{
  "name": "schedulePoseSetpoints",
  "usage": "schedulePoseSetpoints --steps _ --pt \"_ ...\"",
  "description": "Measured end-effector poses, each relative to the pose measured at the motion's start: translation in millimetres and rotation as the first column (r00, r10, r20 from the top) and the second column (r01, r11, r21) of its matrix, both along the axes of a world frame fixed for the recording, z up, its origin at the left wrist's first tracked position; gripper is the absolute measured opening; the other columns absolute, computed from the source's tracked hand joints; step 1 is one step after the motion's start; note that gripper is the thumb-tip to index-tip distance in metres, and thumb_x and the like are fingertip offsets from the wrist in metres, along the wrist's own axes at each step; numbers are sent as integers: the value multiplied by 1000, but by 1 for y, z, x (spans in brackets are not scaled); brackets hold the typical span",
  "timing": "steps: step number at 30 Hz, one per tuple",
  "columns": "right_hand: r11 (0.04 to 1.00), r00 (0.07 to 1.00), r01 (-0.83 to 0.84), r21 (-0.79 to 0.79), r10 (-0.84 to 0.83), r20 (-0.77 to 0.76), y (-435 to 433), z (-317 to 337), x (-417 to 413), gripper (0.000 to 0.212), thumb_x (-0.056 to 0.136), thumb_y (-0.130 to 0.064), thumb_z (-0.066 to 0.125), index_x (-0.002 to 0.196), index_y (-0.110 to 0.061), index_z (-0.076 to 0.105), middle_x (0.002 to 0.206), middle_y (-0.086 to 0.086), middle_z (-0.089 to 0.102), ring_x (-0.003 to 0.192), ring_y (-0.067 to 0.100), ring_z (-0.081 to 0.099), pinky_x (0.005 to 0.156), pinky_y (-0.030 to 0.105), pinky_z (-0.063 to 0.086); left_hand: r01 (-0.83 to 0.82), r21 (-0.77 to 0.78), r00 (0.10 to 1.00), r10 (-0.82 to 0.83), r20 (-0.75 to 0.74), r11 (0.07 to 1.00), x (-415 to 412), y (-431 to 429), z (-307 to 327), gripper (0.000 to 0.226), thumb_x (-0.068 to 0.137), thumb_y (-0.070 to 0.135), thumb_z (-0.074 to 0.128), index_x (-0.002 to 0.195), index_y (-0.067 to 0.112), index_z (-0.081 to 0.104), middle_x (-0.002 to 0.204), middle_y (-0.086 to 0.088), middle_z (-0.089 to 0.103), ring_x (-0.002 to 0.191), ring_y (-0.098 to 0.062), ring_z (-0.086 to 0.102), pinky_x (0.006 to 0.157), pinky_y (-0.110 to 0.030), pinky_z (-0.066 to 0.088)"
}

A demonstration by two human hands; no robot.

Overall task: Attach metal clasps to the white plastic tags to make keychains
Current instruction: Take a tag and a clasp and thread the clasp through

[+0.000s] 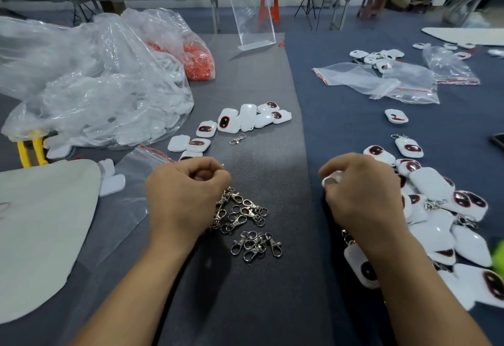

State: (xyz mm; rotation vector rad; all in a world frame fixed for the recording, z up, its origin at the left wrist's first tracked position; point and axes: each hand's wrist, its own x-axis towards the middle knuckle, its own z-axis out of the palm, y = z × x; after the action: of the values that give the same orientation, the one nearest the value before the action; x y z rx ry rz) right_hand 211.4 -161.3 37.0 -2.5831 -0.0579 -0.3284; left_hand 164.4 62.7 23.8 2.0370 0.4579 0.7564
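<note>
**Item 1, clasps** [245, 215]: metal swivel snap hooks w/ split rings, in two loose heaps on the grey surface [272, 304], near centre, just right of our left hand [188, 195]. We judge them light, stiff and hard, and prone to snag on each other. Best taken one at a time by the hook body, ring left free. A lone clasp [237, 138] lies farther off, apart from the heaps.

**Item 2, white tag** [331, 179]: pinched at the fingertips of our right hand [360, 195], fingers curled round it, mostly hidden. We judge it light, rigid and glossy, so prob. slippery. Hold it by the edges, loop end outward.

**Item 3, loose tags** [245, 119]: small cluster, far centre. We see no clasps on them.

**Item 4, finished keychains** [431, 185]: heaped near right, beside the right hand.

**Left hand:** fingers curled into a fist at the left edge of the clasp heap. We cannot tell whether it holds a clasp.
</note>
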Motion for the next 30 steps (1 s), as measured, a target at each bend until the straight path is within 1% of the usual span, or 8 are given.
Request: schedulePoseSetpoints --steps 4,7,11,14,17,23,26,30 --pt "993 973 104 48 -111 204 2 3 -5 39 75 6 66 101 -20 79 105 0 76 90 31 68 73 27 36 -73 61 996 76 -39 995 0 4 0 21 60 41 63 78 51 68 55 17 61 49 -2 52 49 -23 41" --pt "987 958 -112 113 77 276 37 -2 -8 36 77 7 72 104 -17 80 109 -1 76 103 22 66 88 14 32 -91 187 991 108 -83 978 0 3 1 26 60 49 56 83 58 62 63 28 62 55 -2 58 52 -22 41" --pt "943 952 -305 137 297 76 86 -23 13 45 89 -3 63 130 -21 68 123 3 67 119 20 59 97 23 39 -64 294 985 107 -132 954 0 2 -1 20 63 50 55 82 53 63 65 33 60 56 1 57 51 -22 41" --pt "931 942 -325 168 334 -29 115 -31 45 40 89 -6 54 125 -22 63 107 3 58 108 28 57 83 29 38 -62 323 982 116 -151 944 0 4 -3 17 63 48 57 79 51 63 64 35 59 55 5 54 50 -18 35" --pt "920 921 -369 135 381 -84 136 -29 72 48 88 -5 49 134 -17 60 130 8 58 124 30 52 101 36 43 -65 322 982 118 -147 944 1 8 -5 16 63 48 58 78 50 64 63 34 59 61 4 57 48 -18 31" --pt "906 900 -423 36 424 -104 132 -31 60 41 83 -1 56 120 -13 69 126 8 67 117 32 57 93 35 44 -91 263 982 130 -135 961 5 15 -6 23 61 49 57 82 59 60 63 36 59 76 12 56 49 -19 31" --pt "849 843 -511 138 526 -116 111 -32 29 50 85 -4 57 125 -29 71 129 -5 70 120 14 60 105 23 44 -82 296 982 128 -139 952 5 15 -6 17 62 50 55 78 52 63 63 34 59 70 9 57 48 -19 33" --pt "775 895 -361 519 444 -39 74 -28 -11 52 74 -15 52 109 -44 76 99 -19 77 83 -5 69 71 5 49 -32 345 985 88 -149 938 1 12 -6 10 66 46 59 75 46 65 63 36 59 59 6 57 50 -18 35"
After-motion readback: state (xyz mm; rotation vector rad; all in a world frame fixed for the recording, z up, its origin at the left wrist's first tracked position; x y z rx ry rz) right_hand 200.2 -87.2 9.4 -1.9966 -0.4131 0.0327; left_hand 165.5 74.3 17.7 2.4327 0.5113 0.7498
